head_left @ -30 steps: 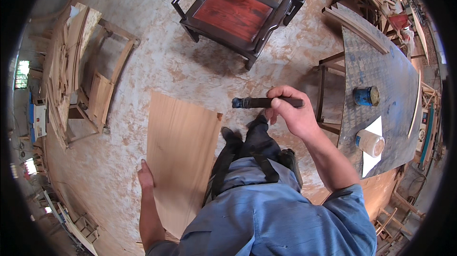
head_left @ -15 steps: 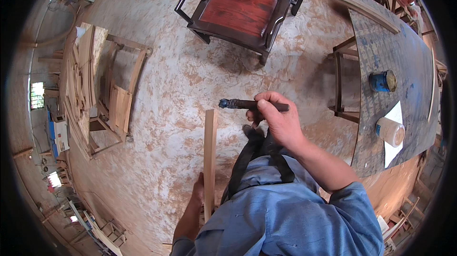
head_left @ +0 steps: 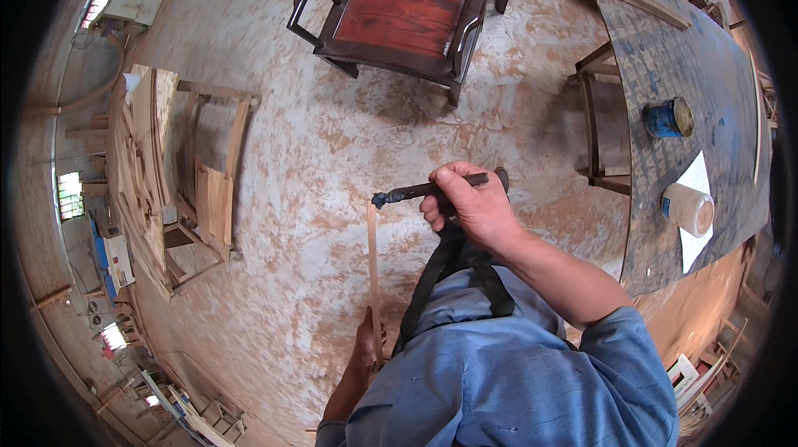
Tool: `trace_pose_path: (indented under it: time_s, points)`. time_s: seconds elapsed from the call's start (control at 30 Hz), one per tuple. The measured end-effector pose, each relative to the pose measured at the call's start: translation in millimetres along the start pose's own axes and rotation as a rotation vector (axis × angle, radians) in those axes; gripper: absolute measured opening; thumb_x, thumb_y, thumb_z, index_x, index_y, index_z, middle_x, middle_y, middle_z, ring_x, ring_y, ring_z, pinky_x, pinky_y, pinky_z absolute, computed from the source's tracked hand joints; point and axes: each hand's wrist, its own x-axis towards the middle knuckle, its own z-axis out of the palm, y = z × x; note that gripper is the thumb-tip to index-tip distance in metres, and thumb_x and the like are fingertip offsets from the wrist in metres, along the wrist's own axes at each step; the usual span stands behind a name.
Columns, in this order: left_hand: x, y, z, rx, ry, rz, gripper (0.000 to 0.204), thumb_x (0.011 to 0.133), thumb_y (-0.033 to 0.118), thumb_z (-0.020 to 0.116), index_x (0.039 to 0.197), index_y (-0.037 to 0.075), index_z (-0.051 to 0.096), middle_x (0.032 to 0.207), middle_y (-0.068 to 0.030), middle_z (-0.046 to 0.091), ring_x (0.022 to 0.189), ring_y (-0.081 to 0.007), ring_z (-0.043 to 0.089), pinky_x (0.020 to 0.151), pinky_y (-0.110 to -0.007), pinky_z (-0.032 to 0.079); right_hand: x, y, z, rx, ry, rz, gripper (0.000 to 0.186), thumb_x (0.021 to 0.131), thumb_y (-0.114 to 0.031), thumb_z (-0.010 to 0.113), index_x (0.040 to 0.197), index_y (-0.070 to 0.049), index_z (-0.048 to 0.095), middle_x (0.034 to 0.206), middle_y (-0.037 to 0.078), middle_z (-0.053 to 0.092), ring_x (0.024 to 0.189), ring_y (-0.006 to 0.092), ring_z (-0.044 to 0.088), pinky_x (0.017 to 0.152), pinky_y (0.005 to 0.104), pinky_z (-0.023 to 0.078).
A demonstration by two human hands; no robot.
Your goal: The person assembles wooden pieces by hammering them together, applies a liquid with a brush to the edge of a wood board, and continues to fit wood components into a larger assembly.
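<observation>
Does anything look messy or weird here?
Yes, the table: blue smears mark its grey top near the blue can, perhaps from dripped paint. The white sheet under the pale jar also sits askew.

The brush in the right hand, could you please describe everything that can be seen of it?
The brush has a slim, dark handle and a clumped, blue-black tip; its material is unclear. Gripped by the right hand, it points left across the picture. Its tip appears at the far end of the wooden board; whether they touch is unclear.
</observation>
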Motion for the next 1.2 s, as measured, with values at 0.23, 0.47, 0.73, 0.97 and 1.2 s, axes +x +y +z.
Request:
trace_pose_path:
  time_s: [0.23,0.47,0.73,0.97,1.2]
  points:
    - [22,-12,-8,0.014,0.057,0.028,0.056,0.096,0.065,0.045,0.070,0.017,0.057,0.054,0.0005,0.046,0.045,-0.0151,0.045,0.043,-0.031,0.036,-5,-12,0,0.003,-0.035,-0.024,0.029,0.101,-0.025,0.057,0.101,0.003,0.061,0.080,0.011,0.069,0.065,0.0142,0.064,0.060,0.0278,0.055]
    - [48,-30,-46,-0.262,-0.342,0.010,0.033,0.095,0.043,0.056,0.093,0.010,0.061,0.075,-0.0047,0.057,0.055,-0.0210,0.053,0.051,-0.038,0.042,-22,-17,2,-0.435,-0.056,-0.349,0.017,0.091,-0.011,0.069,0.102,0.002,0.066,0.083,0.005,0.069,0.074,0.0089,0.063,0.064,0.0255,0.050]
    - [8,2,-15,-0.146,-0.131,0.059,0.046,0.097,0.052,0.048,0.085,0.010,0.061,0.066,-0.0039,0.053,0.051,-0.0205,0.051,0.045,-0.037,0.040,-25,-11,2,-0.817,-0.319,-0.833,0.029,0.078,-0.015,0.080,0.099,-0.002,0.065,0.085,0.013,0.066,0.076,0.0321,0.064,0.065,0.0381,0.052]
    - [-28,26,7,-0.084,0.034,0.014,0.058,0.098,0.060,0.042,0.079,0.010,0.062,0.060,-0.0033,0.051,0.048,-0.0197,0.049,0.043,-0.036,0.039,-17,-19,-1,-0.694,-0.132,-0.552,0.023,0.084,-0.009,0.076,0.102,0.002,0.067,0.087,0.013,0.069,0.076,0.0212,0.067,0.067,0.0314,0.052]
    - [-24,26,-8,0.222,0.220,0.228,0.071,0.098,0.068,0.037,0.086,0.005,0.068,0.069,-0.0054,0.061,0.063,-0.0214,0.055,0.060,-0.035,0.048,-18,-29,2,-0.620,-0.136,-0.536,0.017,0.086,-0.007,0.073,0.099,0.003,0.068,0.083,0.010,0.069,0.072,0.0118,0.063,0.064,0.0270,0.050]
